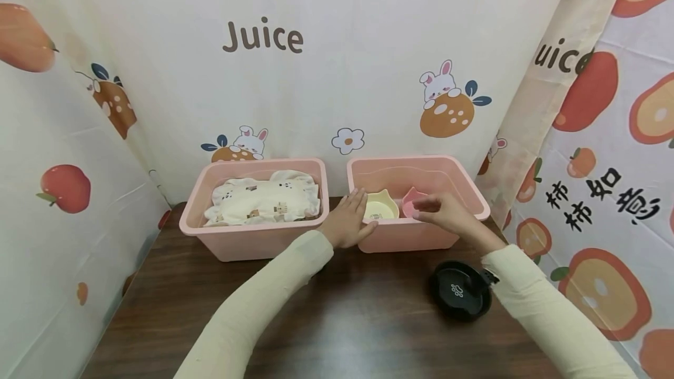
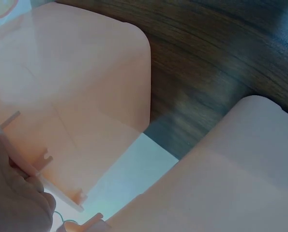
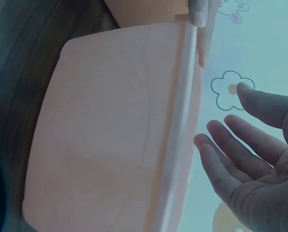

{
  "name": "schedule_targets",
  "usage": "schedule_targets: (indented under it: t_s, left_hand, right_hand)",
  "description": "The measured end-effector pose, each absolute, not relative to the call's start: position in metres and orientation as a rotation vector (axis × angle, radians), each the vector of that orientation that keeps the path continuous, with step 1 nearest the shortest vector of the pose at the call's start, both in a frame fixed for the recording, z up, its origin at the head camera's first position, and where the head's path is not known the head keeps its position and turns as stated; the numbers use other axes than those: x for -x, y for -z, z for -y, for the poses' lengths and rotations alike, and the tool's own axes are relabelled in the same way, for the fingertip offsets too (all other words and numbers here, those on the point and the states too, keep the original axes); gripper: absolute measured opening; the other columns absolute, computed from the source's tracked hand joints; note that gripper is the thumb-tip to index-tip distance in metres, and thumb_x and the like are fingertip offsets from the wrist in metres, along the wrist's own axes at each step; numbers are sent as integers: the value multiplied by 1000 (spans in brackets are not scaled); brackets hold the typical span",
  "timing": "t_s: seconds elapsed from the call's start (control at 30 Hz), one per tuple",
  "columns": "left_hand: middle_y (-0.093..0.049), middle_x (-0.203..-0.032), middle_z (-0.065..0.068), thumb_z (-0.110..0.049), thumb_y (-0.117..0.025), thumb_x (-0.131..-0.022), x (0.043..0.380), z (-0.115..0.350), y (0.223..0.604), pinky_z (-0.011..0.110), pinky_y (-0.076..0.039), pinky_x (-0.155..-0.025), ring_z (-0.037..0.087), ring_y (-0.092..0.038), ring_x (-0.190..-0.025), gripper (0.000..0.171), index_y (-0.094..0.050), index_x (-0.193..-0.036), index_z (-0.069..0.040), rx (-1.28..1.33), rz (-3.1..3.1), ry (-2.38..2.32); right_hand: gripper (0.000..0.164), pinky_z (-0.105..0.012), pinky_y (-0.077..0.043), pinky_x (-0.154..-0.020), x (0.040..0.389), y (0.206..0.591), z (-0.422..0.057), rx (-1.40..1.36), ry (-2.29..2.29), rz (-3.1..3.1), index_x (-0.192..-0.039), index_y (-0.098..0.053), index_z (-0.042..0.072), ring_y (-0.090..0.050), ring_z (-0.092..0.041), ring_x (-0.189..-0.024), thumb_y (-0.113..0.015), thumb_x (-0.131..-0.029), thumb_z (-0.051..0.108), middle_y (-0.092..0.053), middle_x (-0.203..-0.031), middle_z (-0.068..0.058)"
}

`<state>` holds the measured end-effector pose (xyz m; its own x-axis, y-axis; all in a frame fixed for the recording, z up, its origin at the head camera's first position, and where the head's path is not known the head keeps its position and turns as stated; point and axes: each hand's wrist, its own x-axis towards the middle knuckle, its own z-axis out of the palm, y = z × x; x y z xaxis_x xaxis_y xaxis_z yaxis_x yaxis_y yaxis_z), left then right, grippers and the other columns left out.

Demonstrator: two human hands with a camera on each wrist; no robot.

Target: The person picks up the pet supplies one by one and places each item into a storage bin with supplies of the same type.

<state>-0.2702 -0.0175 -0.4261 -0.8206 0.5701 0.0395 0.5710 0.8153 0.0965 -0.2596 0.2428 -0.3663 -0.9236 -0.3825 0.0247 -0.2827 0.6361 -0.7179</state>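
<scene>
My left hand (image 1: 344, 219) rests on the left end of the right pink bin's rim (image 1: 453, 159), its fingers extended and its thumb along the front. Inside that bin are a yellow cat-eared bowl (image 1: 381, 206) and, to its right, a pink cat-eared bowl (image 1: 411, 202). Above the bin's right half, near the pink bowl, hovers my right hand (image 1: 447, 213). In the right wrist view its fingers (image 3: 245, 145) are spread and loosely bent, with nothing between them. A black bowl (image 1: 457, 292) with a paw print lies on the table, beside the right sleeve.
A second pink bin (image 1: 247, 244) stands to the left, holding a cream ruffled pillow (image 1: 263, 197) with small prints. Both bins sit at the back of the dark wooden table (image 1: 368, 326). Behind them hangs a printed curtain (image 1: 337, 75).
</scene>
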Motion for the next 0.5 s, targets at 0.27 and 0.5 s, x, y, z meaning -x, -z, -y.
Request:
schedule_targets:
  t_s: [0.27, 0.5]
  left_hand:
    - [-9, -159, 18, -54, -28, -100, 270, 19, 426, 39, -12, -119, 29, -4, -148, 78, -18, -150, 4, 937, 2982, 179]
    - [-9, -159, 18, -54, -28, -100, 270, 18, 426, 39, -12, -119, 29, -3, -148, 78, -17, -150, 5, 941, 2982, 179]
  right_hand:
    - [41, -25, -55, -78, 219, 371, -270, 451, 1189, -2789, -121, -63, -4, -63, -34, -107, -70, -89, 20, -66, -115, -22]
    - [44, -19, -52, -74, 186, 397, -295, 314, 1195, -2785, -121, -64, -3, -66, -14, -98, -71, -88, 26, -68, -113, -18]
